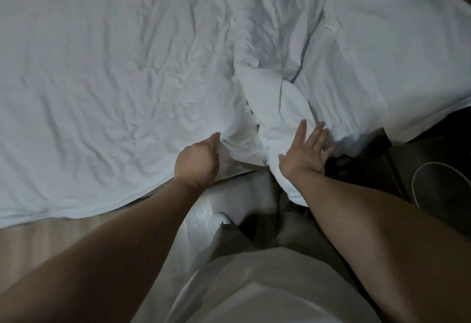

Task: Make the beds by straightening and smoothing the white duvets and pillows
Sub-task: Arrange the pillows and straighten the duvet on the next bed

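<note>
duvet [102,68]: 1 | pillow [397,52]: 1 | left hand [197,162] + right hand [303,156]: 2

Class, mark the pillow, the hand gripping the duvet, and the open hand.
pillow [397,55]: head view, middle of its top.
left hand [197,162]: head view, its back; grips edge of duvet [114,68].
right hand [303,154]: head view, its back, fingers straight.

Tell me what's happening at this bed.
A person stands at the side of the bed, making it. The left hand grips the near edge of the white duvet, which lies spread but heavily creased. The right hand, fingers straight and spread, rests on a bunched fold of white bedding next to the pillow. Nothing is smoothed yet.
</note>
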